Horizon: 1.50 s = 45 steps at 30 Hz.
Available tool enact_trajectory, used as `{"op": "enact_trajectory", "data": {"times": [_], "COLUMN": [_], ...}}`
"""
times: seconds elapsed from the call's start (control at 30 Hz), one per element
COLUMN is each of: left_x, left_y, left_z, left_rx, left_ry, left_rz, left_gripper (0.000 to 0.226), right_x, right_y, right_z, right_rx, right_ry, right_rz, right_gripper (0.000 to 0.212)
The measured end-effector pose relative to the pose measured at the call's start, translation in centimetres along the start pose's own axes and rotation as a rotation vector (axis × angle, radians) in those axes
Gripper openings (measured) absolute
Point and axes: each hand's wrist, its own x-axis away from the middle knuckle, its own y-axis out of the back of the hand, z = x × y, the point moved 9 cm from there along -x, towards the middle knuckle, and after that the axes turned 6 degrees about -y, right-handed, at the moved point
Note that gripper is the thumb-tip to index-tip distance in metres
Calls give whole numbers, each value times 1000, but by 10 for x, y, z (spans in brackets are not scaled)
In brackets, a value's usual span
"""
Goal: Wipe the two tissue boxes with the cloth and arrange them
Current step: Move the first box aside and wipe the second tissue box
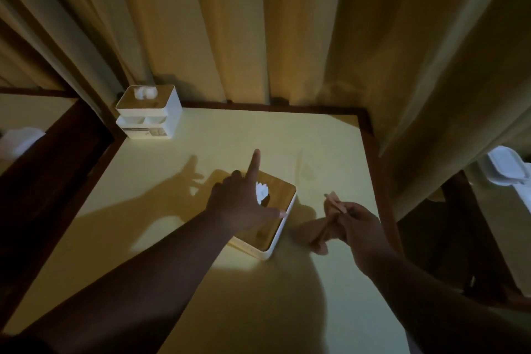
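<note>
Nearest in, two bare forearms reach over the surface (330,141), a pale yellow top framed by a dark wooden rim. The right hand (355,223) sits toward the right edge, fingers curled around a bunched cloth (311,234); a loose tail of it droops to the surface. Soft, floppy stuff, best kept wadded so no corner drags.

The left hand (244,201) hovers spread over the near box (275,220), index finger straight out toward the far edge, thumb out to the right above the lid's rim. Whether the palm touches the lid I cannot tell. This box lies mid-surface, white walls, a tan lid, a tissue (262,191) poking up through the slot. It looks light and rigid, the lid smooth and likely slippery, so my read is it will skate under a wipe unless steadied. Take it by the side walls, clear of the tissue, which would tear or pull out.

Room to work: open surface left of the box, beyond it, and in front. The right rim is near the cloth hand, so wide strokes that way are cramped.

Farther off, the far box (149,112) stands in the far left corner, taller, with small front compartments, tissue at the top. Curtains (316,23) hang just behind, a snag risk when lifting it out.
</note>
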Motion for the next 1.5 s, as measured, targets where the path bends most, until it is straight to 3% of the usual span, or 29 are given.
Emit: {"op": "enact_trajectory", "data": {"times": [0.17,0.33,0.4,0.47,0.6,0.7,0.8,0.93,1.13,1.3,1.43,1.5], "left_x": [-13,-20,-20,-21,-10,5,13,15,19,16,14,13], "left_y": [-10,-15,-10,-3,8,-7,-20,-21,-24,-24,-28,-29], "left_z": [-14,-26,-22,-11,26,38,30,17,14,12,8,8], "left_rx": [-207,-309,-306,-222,-10,57,41,-24,-94,-122,-157,-158], "left_ry": [-17,-376,-423,-344,13,131,144,103,26,32,50,63], "left_rz": [33,210,257,209,-49,-116,-150,-127,-171,-89,-26,-7], "left_gripper": [142,142,141,139,133,133,128,120,110,115,113,113], "right_x": [6,13,18,22,33,47,57,48,66,33,50,38], "right_y": [17,17,15,12,-3,-26,-54,-85,-109,-95,-105,-98], "right_z": [-8,-11,-7,-1,16,45,64,53,36,49,44,52], "right_rx": [-14,-70,-65,-22,97,315,453,591,927,913,996,948], "right_ry": [-47,-102,-92,-47,103,344,607,638,992,965,976,929], "right_rz": [-21,4,17,15,25,27,44,160,312,194,301,265], "right_gripper": [19,18,19,18,17,23,14,15,27,37,29,27]}}
